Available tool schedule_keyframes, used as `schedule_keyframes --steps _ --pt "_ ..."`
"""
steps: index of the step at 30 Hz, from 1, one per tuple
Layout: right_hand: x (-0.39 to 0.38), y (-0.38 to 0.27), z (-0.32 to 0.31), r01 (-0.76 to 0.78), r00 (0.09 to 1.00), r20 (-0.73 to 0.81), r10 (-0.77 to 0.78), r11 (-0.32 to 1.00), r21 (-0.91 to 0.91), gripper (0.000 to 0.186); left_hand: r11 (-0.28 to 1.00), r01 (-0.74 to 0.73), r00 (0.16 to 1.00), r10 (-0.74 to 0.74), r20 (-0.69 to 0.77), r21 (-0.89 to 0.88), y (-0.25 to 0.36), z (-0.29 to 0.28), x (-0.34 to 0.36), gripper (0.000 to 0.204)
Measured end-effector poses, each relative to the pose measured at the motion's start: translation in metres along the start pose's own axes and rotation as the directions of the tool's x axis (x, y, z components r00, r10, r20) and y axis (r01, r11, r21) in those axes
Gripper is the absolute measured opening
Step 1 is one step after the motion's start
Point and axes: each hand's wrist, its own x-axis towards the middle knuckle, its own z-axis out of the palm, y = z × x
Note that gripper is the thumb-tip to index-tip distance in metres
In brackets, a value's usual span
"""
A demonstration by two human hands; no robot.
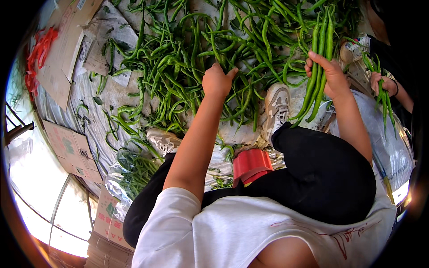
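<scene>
A big heap of long green chili peppers (210, 49) lies spread on the ground in front of me. My left hand (216, 80) reaches into the heap with its fingers curled around a pepper. My right hand (328, 73) holds a bunch of long green peppers (319, 62) upright, off to the right of the heap. My two feet in light sneakers (277, 109) rest at the near edge of the heap.
A low red stool (251, 165) is under me. Flattened cardboard (67, 40) and red bands (38, 53) lie at the left. A clear bag of peppers (134, 172) sits by my left leg. Another person's hand (383, 82) holds peppers at the right.
</scene>
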Motion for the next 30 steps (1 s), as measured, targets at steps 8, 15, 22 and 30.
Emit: schedule_keyframes --steps 8,15,22,30 --pt "-0.002 0.010 0.002 0.003 1.000 0.015 -0.002 0.999 -0.050 0.018 0.975 -0.092 0.993 0.076 0.088 0.202 0.004 0.039 -0.012 0.045" --pt "-0.005 0.009 0.009 0.037 0.997 0.071 -0.030 0.994 -0.106 0.022 0.886 -0.132 0.968 0.019 -0.249 -0.445 0.002 0.039 -0.002 0.031" --pt "-0.007 0.009 0.002 0.028 0.999 0.030 -0.025 0.996 -0.084 0.023 0.309 0.030 0.893 0.419 0.164 -0.951 -0.013 -0.064 -0.009 0.029" --pt "-0.009 0.006 0.012 0.019 0.999 0.040 -0.015 0.994 -0.105 0.022 0.927 -0.148 0.987 0.113 0.117 0.346 -0.016 0.011 -0.006 0.031"
